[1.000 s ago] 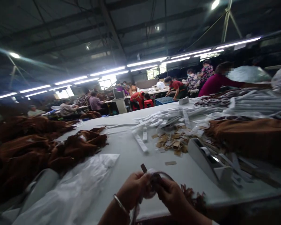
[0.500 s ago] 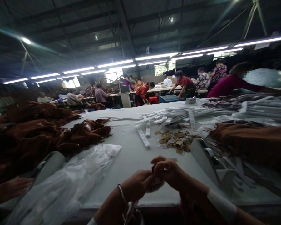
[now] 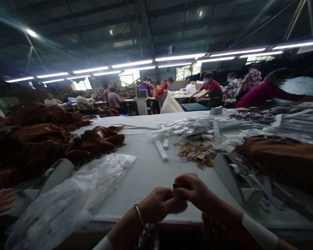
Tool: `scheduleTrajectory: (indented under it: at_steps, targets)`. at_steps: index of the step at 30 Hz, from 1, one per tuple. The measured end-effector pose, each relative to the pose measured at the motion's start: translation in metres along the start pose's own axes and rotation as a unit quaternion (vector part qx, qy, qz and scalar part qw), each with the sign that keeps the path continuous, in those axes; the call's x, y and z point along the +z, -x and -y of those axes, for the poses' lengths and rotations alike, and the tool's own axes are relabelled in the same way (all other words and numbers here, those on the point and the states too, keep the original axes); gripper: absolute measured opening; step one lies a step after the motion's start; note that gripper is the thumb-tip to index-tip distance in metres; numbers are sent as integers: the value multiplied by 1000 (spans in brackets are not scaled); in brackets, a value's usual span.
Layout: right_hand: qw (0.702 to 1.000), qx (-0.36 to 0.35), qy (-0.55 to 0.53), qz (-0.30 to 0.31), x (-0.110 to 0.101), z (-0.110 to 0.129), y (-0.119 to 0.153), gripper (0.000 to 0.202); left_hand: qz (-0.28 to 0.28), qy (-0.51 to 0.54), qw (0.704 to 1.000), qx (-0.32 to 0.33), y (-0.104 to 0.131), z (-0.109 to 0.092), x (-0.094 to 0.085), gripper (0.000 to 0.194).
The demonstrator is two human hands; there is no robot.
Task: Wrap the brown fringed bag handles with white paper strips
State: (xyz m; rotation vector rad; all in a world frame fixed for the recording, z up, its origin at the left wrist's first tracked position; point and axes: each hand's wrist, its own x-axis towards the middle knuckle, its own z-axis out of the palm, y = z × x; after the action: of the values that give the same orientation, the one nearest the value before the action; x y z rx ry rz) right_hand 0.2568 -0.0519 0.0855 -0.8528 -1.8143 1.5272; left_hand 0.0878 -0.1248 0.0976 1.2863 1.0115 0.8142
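Near the front edge of the white table (image 3: 138, 173), my left hand (image 3: 161, 205) and my right hand (image 3: 191, 189) meet. Both have their fingers pinched together, with a small dark piece (image 3: 174, 186) between them. A thin flat strip (image 3: 192, 174) shows just behind my right fingers; whether I hold it is unclear. The rest of what the fingers grip is hidden. Beyond the hands lie small brown tags (image 3: 195, 151) in clear wrappers and a heap of white strips (image 3: 193, 125).
Grey tape dispensers stand at right (image 3: 232, 177) and left (image 3: 58, 173). Clear plastic bags (image 3: 75, 194) lie front left. Brown fabric is piled left (image 3: 41, 139) and right (image 3: 281, 151). Another person's hand (image 3: 1, 201) is at far left. People work behind.
The view has shifted slightly. My hands stay together, my right fingers more closed over the small piece. The other person's hand at left has drawn back. A person behind now holds up a pale sack.
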Motion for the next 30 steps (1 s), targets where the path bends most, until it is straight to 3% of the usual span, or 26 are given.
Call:
scheduleTrajectory:
  at_steps: [3,10,14,16,20,26,28,30]
  targets:
    - [997,6,68,46,-5,4,-1,18,1,21,1000,-10,0,-6,5,42]
    - [971,-170,167,9,-1,2,6,19,30,-154,988,-2,6,-18,-1,34]
    - [896,-354,269,-3,-2,-3,8,25,7,-162,986,-41,5,-11,-8,39]
    - [857,-409,313,18,-5,-5,8,26,-9,-125,990,-66,3,-5,-9,40]
    - [813,-406,415,52,-11,-11,12,15,-16,-3,995,-99,-3,5,-8,43]
    - [737,-409,538,12,-8,-24,31,28,-18,112,989,-91,-12,14,-4,37]
    - [732,-405,548,-9,-4,-24,37,33,-12,99,992,-83,-12,12,-2,42]
    - [750,-396,530,-21,-6,-20,43,31,-3,76,995,-72,-11,7,-2,48]
